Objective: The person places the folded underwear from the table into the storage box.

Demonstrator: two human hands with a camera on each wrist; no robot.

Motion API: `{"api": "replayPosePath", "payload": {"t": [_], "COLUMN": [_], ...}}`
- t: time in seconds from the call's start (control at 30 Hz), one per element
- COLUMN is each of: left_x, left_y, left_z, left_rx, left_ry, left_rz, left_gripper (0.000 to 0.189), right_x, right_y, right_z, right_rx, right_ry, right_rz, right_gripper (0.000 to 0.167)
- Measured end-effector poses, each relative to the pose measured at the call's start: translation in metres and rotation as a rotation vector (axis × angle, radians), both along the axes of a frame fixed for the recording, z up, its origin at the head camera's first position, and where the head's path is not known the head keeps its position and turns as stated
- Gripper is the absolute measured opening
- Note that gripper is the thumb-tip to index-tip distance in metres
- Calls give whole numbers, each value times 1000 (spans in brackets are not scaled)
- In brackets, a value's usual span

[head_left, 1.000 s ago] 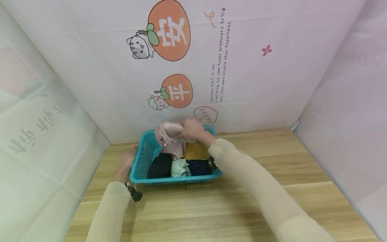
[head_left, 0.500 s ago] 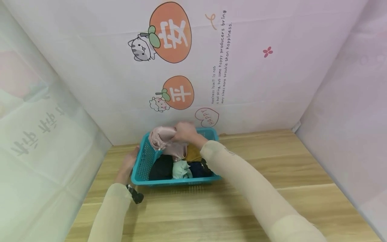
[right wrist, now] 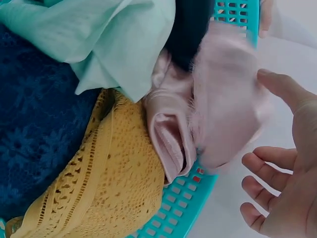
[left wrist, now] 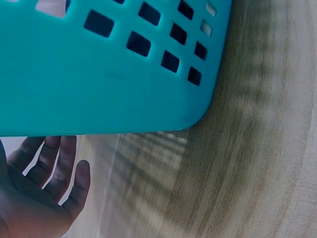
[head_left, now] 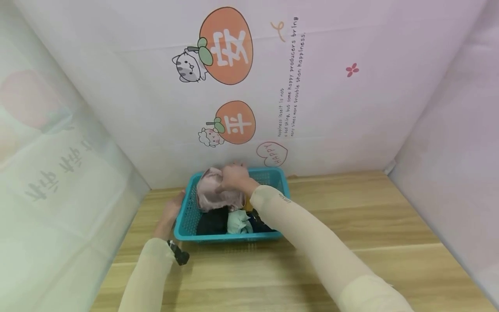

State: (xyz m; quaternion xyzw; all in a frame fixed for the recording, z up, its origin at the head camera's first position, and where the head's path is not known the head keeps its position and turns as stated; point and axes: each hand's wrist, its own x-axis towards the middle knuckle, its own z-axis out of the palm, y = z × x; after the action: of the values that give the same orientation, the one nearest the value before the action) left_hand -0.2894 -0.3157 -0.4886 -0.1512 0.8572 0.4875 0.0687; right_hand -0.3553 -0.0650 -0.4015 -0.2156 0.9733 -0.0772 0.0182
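A turquoise plastic basket [head_left: 230, 238] stands against the back wall with folded clothes in it. My left hand [head_left: 171, 210] is at its left side; in the left wrist view the spread fingers [left wrist: 62, 168] reach the basket's lower edge. Over the basket's back left part, my right hand [head_left: 234, 178] is at a pale pink satin garment [right wrist: 228, 99] with frayed-looking lace trim. The right wrist view shows the thumb at the garment's edge and the other fingers [right wrist: 262, 173] spread apart from it. Next to it lies a rolled pink satin piece [right wrist: 168, 131].
Beside the pink pieces lie a mustard openwork garment [right wrist: 119, 173], a navy lace one [right wrist: 39, 109], a mint one [right wrist: 124, 44] and a black one [head_left: 212, 222]. The wooden table [head_left: 351, 216] is bounded by white printed sheets [head_left: 331, 130].
My right hand has moved left and slightly down with the pink garment, which has gone from a rolled shape to spread out over the basket's back left. The left hand stays at the basket's side.
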Motion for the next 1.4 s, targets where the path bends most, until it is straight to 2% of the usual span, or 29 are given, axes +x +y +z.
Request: {"api": "replayPosePath", "payload": {"t": [0.13, 0.3, 0.43, 0.57, 0.7, 0.83, 1.03, 1.2, 1.4], "left_x": [-1, -1, 0, -1, -3, 1, 6, 9, 9], "left_y": [1, 0, 1, 1, 0, 0, 2, 3, 7], "left_z": [-1, 1, 2, 4, 6, 6, 6, 8, 17], "left_rx": [7, 19, -12, -81, -52, -16, 9, 16, -13], "left_ry": [15, 11, 1, 13, 9, -4, -12, -13, 2], "left_rz": [8, 8, -1, -8, 8, 30, 32, 38, 20], "left_gripper": [100, 99, 98, 94, 96, 98, 86, 85, 87], "right_x": [1, 4, 4, 4, 4, 4, 9, 15, 18], "right_y": [-1, 1, 5, 14, 25, 34, 45, 53, 65], "right_z": [2, 6, 7, 8, 9, 5, 2, 5, 6], "right_rx": [-10, -40, -54, -61, -101, -121, -141, -159, -184], "right_ry": [-4, 4, -10, -15, -17, -15, -6, -17, 2], "right_rz": [11, 39, 47, 53, 71, 83, 97, 115, 128], "right_gripper": [73, 74, 72, 67, 57, 48, 34, 40, 38]}}
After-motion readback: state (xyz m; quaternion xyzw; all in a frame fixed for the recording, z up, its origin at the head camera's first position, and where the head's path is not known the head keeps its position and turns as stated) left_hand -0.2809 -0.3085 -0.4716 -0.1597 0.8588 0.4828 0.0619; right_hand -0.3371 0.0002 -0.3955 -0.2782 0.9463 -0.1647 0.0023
